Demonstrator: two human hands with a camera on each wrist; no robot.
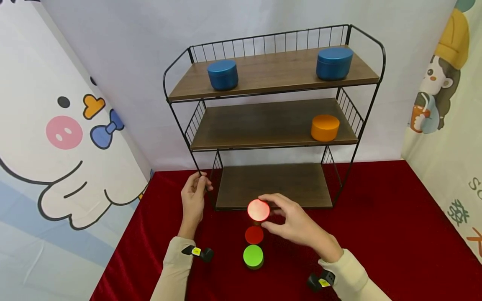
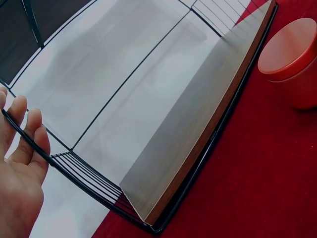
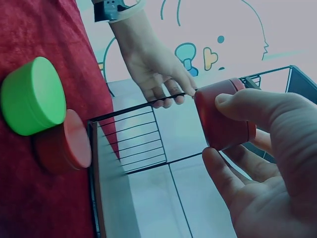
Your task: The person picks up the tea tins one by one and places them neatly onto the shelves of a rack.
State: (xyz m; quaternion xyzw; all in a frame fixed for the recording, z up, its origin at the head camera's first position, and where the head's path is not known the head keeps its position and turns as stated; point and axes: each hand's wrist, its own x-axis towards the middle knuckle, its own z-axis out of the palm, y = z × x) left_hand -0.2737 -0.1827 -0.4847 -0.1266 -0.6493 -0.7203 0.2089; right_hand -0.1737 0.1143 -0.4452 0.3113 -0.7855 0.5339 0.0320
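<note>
My right hand (image 1: 273, 214) holds a red round tin (image 1: 258, 210) between thumb and fingers, just in front of the bottom board (image 1: 275, 184) of a black wire shelf rack. In the right wrist view the thumb lies on top of that tin (image 3: 223, 116) and the fingers curl under it. My left hand (image 1: 196, 190) grips the rack's front left wire leg; the wire crosses its fingers (image 2: 22, 134). On the red cloth behind the held tin stand a second red tin (image 1: 254, 235) and a green tin (image 1: 253, 256).
Two blue tins (image 1: 223, 74) (image 1: 334, 62) stand on the rack's top board and an orange tin (image 1: 325, 127) on the middle board's right end. Cartoon backdrop panels close in left and right. The red tablecloth (image 1: 384, 234) stretches out to the right.
</note>
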